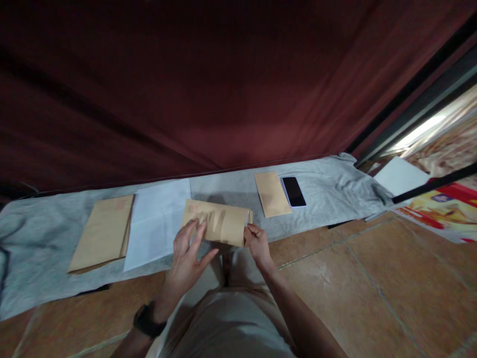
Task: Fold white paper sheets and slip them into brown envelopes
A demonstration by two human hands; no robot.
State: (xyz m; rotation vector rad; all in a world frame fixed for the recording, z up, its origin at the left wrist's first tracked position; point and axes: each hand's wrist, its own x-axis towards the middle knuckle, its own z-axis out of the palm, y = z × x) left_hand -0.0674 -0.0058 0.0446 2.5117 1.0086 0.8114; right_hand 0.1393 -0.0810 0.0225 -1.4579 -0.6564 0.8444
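A brown paper envelope (227, 223) lies crosswise in front of me, over the near edge of the cloth-covered surface. My right hand (256, 243) grips its right end, fingers closed, where a strip of white paper shows at the opening. My left hand (190, 251) rests at the envelope's left part with fingers spread and thumb apart. White paper sheets (158, 221) lie just left of the envelope, with a crease across them. Beyond them is a stack of brown envelopes (100, 231). To the right lies a single brown envelope (273, 195).
A phone (294, 191) with a dark screen lies beside the single envelope. Grey cloth (324, 179) covers the narrow surface, backed by a dark red curtain (223, 89). Black metal bars (413, 107) stand at right, near a colourful printed box (447, 209) on the tiled floor (350, 288).
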